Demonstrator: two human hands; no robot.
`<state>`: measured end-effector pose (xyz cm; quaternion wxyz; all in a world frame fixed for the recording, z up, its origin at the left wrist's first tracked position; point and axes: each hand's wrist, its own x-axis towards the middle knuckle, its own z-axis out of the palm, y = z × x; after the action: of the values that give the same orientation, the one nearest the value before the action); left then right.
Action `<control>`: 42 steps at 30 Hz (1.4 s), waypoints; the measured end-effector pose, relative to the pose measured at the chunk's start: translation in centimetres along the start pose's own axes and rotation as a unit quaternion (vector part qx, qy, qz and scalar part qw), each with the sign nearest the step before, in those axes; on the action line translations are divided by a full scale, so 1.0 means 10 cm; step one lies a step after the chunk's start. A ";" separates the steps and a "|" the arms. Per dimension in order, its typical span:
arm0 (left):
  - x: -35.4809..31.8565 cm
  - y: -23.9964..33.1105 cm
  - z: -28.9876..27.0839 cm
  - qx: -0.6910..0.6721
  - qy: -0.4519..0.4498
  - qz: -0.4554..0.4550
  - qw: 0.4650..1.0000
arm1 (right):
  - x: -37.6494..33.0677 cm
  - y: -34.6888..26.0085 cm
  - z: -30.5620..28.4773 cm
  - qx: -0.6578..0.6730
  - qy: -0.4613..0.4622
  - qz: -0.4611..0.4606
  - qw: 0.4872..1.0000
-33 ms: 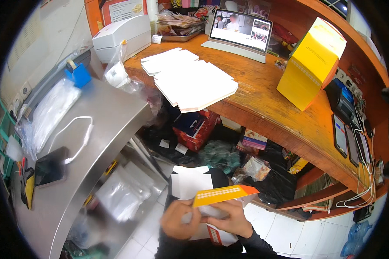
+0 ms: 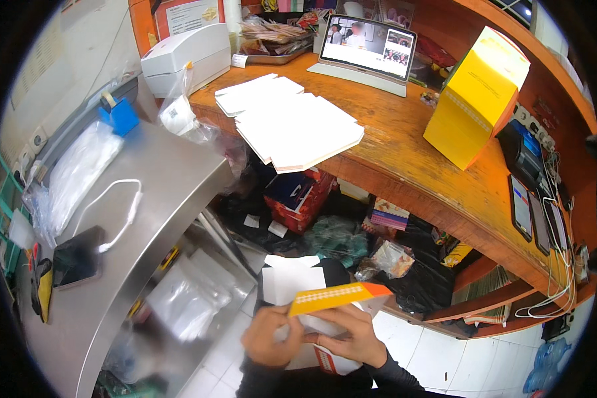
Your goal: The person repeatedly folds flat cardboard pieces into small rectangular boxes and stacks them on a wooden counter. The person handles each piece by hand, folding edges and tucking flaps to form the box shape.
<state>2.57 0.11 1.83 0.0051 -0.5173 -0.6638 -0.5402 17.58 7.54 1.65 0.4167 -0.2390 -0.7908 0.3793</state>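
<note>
The left hand (image 2: 270, 337) is gripping the near-left side of a white carton with an orange flap (image 2: 335, 300), while the right hand (image 2: 351, 336) is clasping its underside, fingers curled; white flat sheets (image 2: 297, 129) are lying far above.

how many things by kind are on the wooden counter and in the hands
Flat white carton stacks: 2
Yellow box, upright: 1
Tablet: 1
White label printer: 1
Phones by the right edge: 3
Orange-and-white carton, held by left hand and right hand: 1
Total: 9
</note>
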 end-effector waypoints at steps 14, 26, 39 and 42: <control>-0.01 -0.34 -0.03 -0.016 0.047 -0.125 0.991 | 0.08 0.05 0.00 -0.070 0.162 -0.067 0.982; 0.01 -0.29 -0.05 -0.245 -0.088 -0.135 0.956 | -0.02 0.17 0.10 -0.107 0.053 -0.074 0.990; 0.06 -0.18 -0.10 -0.074 -0.052 0.032 0.995 | 0.12 0.08 0.12 0.048 0.059 -0.013 0.997; 0.05 -0.18 -0.10 -0.113 -0.107 0.025 0.988 | 0.08 0.08 0.16 0.094 0.073 0.013 0.993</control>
<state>0.57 -0.05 1.23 -0.1107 -0.5858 -0.5822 -0.5529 15.82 7.92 0.80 0.4894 -0.2361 -0.7159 0.4384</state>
